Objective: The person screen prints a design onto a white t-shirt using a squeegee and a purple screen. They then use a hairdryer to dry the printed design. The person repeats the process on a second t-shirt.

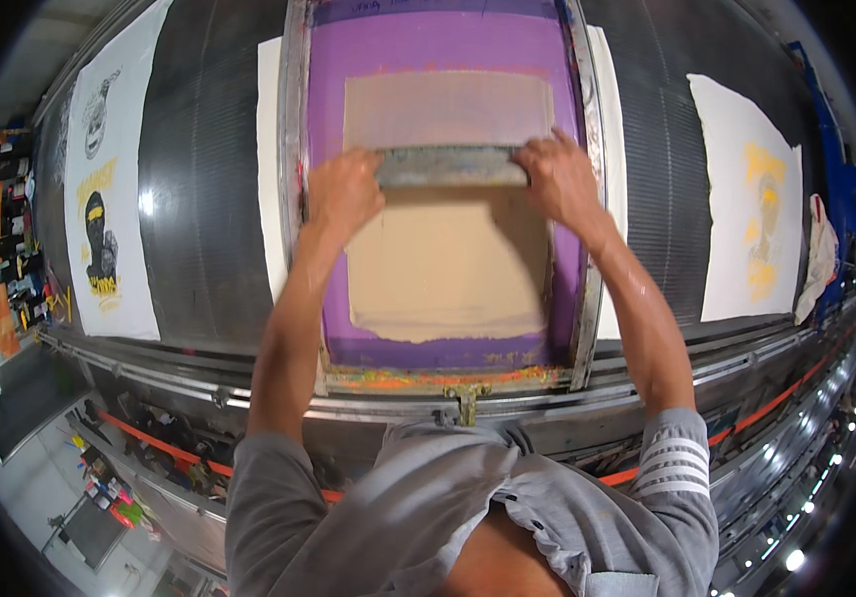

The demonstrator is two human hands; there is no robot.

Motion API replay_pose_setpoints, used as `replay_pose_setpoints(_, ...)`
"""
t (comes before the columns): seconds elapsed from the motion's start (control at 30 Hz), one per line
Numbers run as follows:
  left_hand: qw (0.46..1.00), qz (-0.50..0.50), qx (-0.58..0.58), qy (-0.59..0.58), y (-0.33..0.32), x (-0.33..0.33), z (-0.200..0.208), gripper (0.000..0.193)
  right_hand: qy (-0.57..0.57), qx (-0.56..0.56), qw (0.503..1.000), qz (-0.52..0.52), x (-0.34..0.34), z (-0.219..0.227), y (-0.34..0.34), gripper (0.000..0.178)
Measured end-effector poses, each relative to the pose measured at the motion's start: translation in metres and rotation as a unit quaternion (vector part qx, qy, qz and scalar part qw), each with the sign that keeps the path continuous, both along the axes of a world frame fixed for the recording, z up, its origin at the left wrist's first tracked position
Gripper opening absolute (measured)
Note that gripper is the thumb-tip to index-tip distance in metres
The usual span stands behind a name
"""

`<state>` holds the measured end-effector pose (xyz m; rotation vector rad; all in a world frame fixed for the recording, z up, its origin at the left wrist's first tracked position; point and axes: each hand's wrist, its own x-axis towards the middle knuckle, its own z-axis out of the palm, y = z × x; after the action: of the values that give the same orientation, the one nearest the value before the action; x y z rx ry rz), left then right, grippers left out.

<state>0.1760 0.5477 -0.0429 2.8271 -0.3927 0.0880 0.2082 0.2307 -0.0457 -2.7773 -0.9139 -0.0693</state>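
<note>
Both my hands grip a long squeegee (453,166), one at each end, and it lies crosswise over a screen printing frame (590,199). My left hand (346,189) is closed round its left end, and my right hand (557,177) round its right end. Beneath it the screen mesh is purple (332,313) at the borders, with a beige rectangle (448,274) in the middle. Beige shows both beyond and on the near side of the squeegee. White fabric (609,179) sticks out from under the frame on both sides.
On the dark table (211,179), a white printed cloth (129,80) with black and yellow figures lies to the left. Another white cloth (737,199), with a pale yellow print, lies to the right beside a crumpled rag (819,259). A metal rail (398,406) runs along the near edge.
</note>
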Motion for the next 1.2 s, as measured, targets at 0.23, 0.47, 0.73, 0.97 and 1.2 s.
replay_pose_setpoints(0.23,0.996,0.019,-0.052,0.068,-0.011,-0.207,0.011,0.043,0.072,0.068,0.995,-0.024,-0.204,0.022,-0.006,0.007)
replay_pose_setpoints(0.47,0.989,0.033,0.033,0.143,-0.003,-0.073,0.054,0.027,0.107,-0.063,0.992,0.007,-0.066,0.048,-0.006,0.018)
replay_pose_setpoints(0.73,0.997,0.019,0.077,0.023,0.014,0.138,-0.005,0.029,0.021,-0.057,0.997,-0.042,0.138,0.003,0.009,0.026)
replay_pose_setpoints(0.97,1.0,-0.004,-0.01,0.006,0.009,-0.042,-0.012,0.045,0.027,0.044,0.998,-0.035,-0.048,0.004,0.007,0.018)
replay_pose_setpoints(1.2,0.997,0.011,-0.07,0.001,-0.009,-0.206,0.009,0.044,0.074,0.076,0.994,-0.025,-0.205,0.029,0.003,0.019)
